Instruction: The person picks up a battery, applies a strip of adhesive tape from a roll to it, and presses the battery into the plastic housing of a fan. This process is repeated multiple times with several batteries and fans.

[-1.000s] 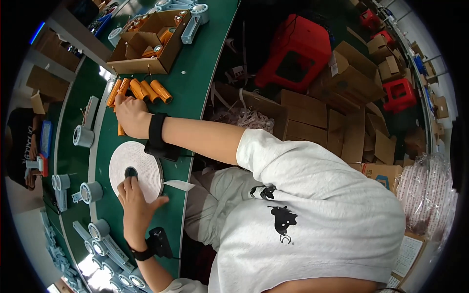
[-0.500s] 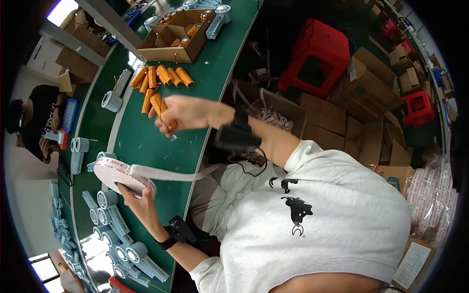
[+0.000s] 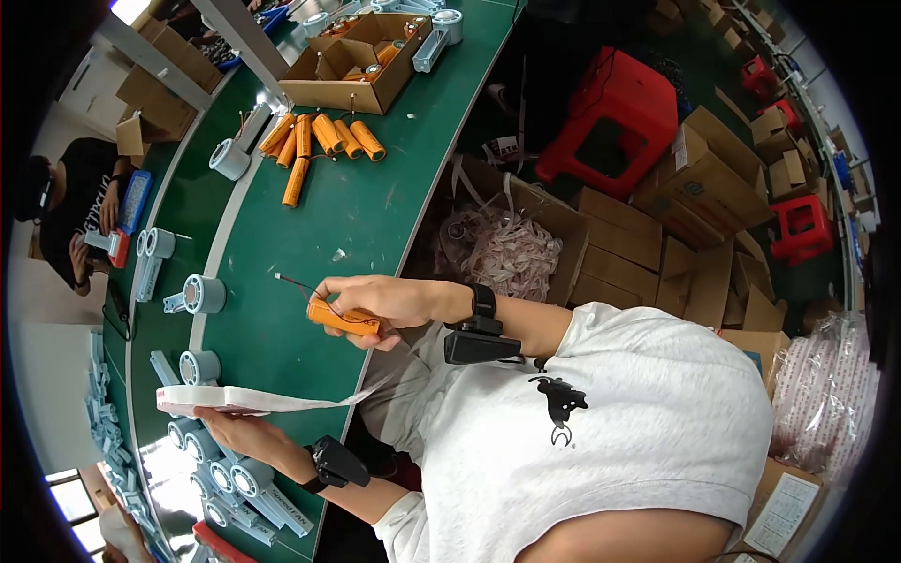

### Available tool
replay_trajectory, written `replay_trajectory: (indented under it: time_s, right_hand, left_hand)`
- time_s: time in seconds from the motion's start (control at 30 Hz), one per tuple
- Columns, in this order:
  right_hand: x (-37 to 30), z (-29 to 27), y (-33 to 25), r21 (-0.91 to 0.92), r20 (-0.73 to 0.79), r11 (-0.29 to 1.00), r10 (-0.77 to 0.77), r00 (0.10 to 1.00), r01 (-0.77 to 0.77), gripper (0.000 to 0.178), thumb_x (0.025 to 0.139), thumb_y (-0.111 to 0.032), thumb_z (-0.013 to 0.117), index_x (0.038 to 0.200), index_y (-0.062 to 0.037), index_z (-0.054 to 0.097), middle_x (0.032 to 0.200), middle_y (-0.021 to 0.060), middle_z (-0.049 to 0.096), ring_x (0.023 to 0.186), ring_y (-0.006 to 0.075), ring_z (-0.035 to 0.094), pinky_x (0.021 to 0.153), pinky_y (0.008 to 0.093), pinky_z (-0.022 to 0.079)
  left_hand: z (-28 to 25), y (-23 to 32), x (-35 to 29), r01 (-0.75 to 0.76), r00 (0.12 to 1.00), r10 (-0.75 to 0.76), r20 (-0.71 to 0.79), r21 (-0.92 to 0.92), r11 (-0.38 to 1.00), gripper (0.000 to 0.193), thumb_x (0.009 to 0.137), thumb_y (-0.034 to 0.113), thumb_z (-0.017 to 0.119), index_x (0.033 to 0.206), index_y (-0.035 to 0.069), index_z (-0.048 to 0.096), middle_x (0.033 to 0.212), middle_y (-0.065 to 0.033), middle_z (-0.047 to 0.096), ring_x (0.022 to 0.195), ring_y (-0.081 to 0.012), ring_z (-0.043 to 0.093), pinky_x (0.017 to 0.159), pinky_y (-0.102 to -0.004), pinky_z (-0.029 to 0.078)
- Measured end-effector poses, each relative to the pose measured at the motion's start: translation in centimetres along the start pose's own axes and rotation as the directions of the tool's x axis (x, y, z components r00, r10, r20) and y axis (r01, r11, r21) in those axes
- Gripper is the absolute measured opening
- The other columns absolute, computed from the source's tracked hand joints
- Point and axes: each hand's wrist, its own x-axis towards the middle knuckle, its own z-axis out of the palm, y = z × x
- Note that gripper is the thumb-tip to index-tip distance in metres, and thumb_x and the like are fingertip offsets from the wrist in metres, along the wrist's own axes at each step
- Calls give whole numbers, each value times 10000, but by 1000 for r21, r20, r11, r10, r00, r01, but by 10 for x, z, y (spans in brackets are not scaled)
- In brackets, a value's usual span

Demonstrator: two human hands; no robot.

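Orange batt (image 3: 343,320) sits in R fingers (image 3: 330,285) curled snug rnd it, w/ L fingers (image 3: 210,420) holding tape roll (image 3: 202,399), tips hidden.

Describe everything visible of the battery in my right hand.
The battery is an orange cylinder, apparently plastic-wrapped, with dark markings. A thin, partly red lead trails from near its left end to a small white connector. The battery lies sideways, slightly slanted, in the grip of the right hand, over the green tabletop near its edge.

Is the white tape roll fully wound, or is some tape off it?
Partly unwound: a strip extends rightward from the tape roll in the left hand.
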Motion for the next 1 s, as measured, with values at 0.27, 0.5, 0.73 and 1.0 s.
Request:
replay_trajectory:
  time_s: [0.27, 0.5, 0.73, 1.0]
  right_hand:
    - [21, 11, 16, -344, -22, 898, -299, 954, 274, 285, 820, -227, 607, 967, -9, 495, 709, 21, 464, 584, 99, 451, 501, 249, 382]
    - [41, 40, 5, -716, 48, 537, -599, 799, 446, 236, 808, -162, 595, 930, 32, 539, 820, 88, 514, 717, 192, 510, 652, 311, 407]
    - [73, 56, 13, -803, 189, 366, -594, 782, 472, 229, 796, -101, 573, 961, 54, 534, 856, 131, 534, 779, 274, 525, 679, 334, 412]
    - [93, 53, 16, -272, -303, 778, -628, 717, 566, 135, 843, -92, 531, 849, 38, 567, 724, 34, 520, 645, 109, 476, 597, 270, 395]
  left_hand:
    - [8, -22, -34, -234, 972, 223, 71, 330, 915, 534, 909, 438, 399, 1115, -52, 439, 1039, -168, 518, 919, -241, 518, 771, -339, 431]
    - [19, -14, -49, -321, 946, 307, 106, 450, 833, 511, 904, 439, 416, 1028, -57, 431, 981, -180, 517, 902, -248, 511, 755, -342, 430]
    - [25, -23, -54, -407, 895, 438, 83, 552, 728, 550, 899, 469, 397, 984, -73, 428, 911, -205, 521, 887, -309, 521, 773, -413, 399]
    - [26, -17, -39, -231, 938, 347, 13, 771, 594, 609, 905, 510, 294, 908, -82, 433, 841, -245, 512, 839, -390, 489, 829, -453, 276]
